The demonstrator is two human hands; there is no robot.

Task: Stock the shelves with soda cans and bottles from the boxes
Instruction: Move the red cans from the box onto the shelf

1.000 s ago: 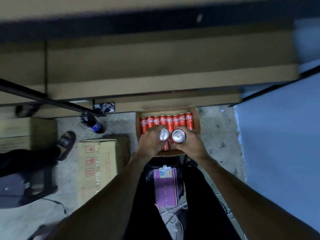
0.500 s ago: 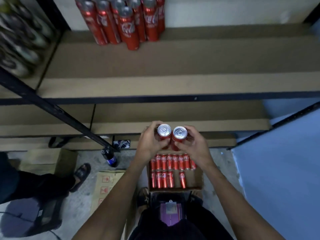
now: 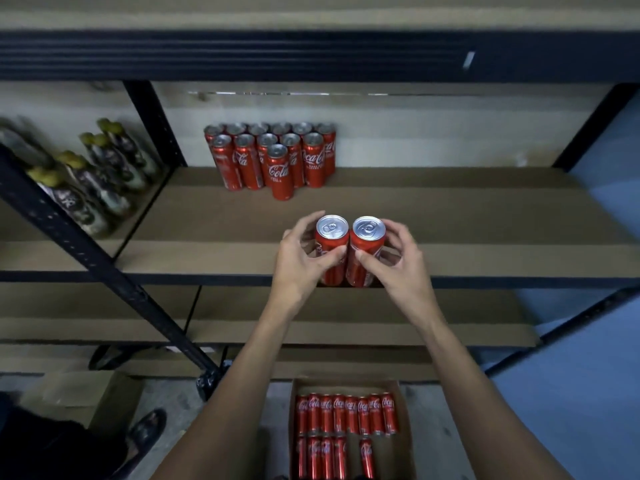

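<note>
Red Coca-Cola cans, two, upright, touching: left can (image 3: 331, 245) in our left grip (image 3: 298, 268), right can (image 3: 367, 245) in our right grip (image 3: 398, 268), fingers curled round each. Half second ago pair sat lower, just above cardboard box (image 3: 346, 385); now at near edge of shelf (image 3: 467, 220), set down or not, cannot tell. We judge placing next, beside stocked cans (image 3: 273, 161) at far wall. Box on floor, near: far row of boxed cans (image 3: 346, 414) full, near row part emptied. Bottles (image 3: 100, 178) in left bay, blurred.
</note>
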